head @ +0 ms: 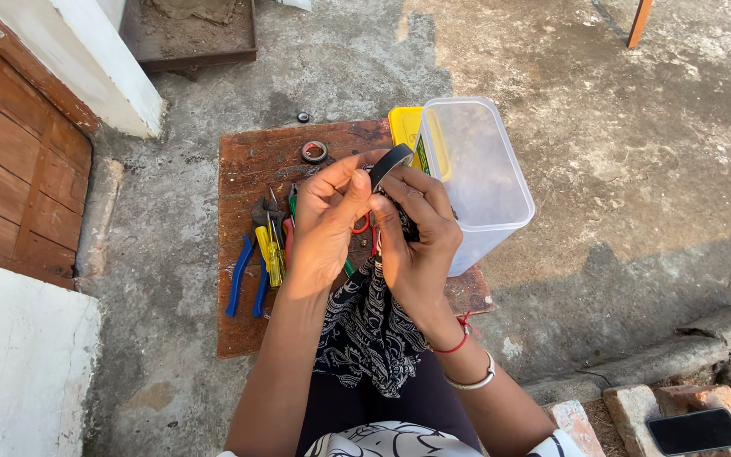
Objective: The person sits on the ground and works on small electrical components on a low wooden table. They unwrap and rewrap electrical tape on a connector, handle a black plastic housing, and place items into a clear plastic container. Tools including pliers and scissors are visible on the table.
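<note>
My left hand (325, 222) and my right hand (416, 239) meet above a brown wooden board (251, 169) on the ground. Together they pinch a roll of black tape (390, 160), held up at the fingertips. Under the hands hangs a black patterned cloth (370, 326), and a bit of red wire or handle (360, 226) shows between the hands. What else the fingers grip is hidden.
On the board lie blue-handled pliers (242, 272), a yellow screwdriver (270, 254) and a small tape roll (314, 151). A clear plastic tub (477, 173) and yellow lid (405, 127) stand to the right. A phone (695, 431) rests on bricks at lower right. A wooden door (10, 169) is on the left.
</note>
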